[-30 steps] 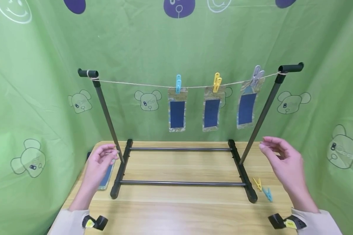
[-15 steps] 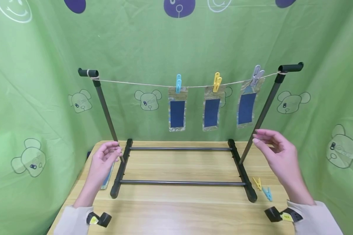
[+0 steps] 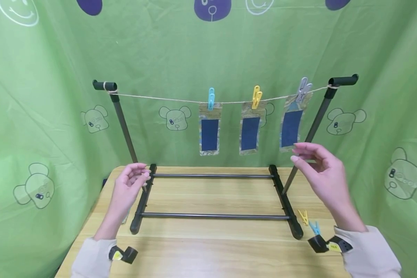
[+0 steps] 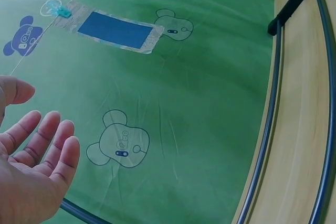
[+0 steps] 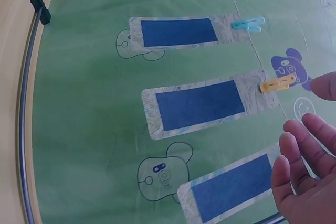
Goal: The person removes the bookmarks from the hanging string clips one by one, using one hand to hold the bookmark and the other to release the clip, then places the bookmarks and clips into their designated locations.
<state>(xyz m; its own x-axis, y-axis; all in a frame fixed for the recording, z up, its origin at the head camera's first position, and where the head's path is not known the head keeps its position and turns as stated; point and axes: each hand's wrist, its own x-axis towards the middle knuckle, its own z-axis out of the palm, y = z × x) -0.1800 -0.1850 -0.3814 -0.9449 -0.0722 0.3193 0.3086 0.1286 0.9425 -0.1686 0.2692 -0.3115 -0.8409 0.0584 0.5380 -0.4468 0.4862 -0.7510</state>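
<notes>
My left hand (image 3: 128, 189) hovers near the foot of the rack's left post (image 3: 123, 123), its fingers loosely bent around nothing. My right hand (image 3: 324, 175), also holding nothing, is raised before the right post, thumb and fingers apart. Three marbled strips with blue rectangles hang from a string (image 3: 160, 99): the left strip (image 3: 209, 135) by a blue clothespin (image 3: 211, 99), the middle strip (image 3: 250, 133) by a yellow clothespin (image 3: 256, 97), the right strip (image 3: 291, 129) by a lilac clothespin (image 3: 303, 89). My right fingertips overlap the right strip's lower edge in the head view.
The black rack base (image 3: 215, 216) stands on a wooden table (image 3: 208, 251). Right of it lie a loose yellow clothespin (image 3: 304, 217) and a loose blue clothespin (image 3: 314, 227), partly covered by the wrist camera. A sliver of another strip (image 3: 126, 218) shows behind my left wrist. Green cloth (image 3: 180, 58) surrounds everything.
Both hands have risen and moved inward, the right hand more, up toward the right strip. The hanging strips and the clothespins stay put. My left arm now covers more of the strip on the table.
</notes>
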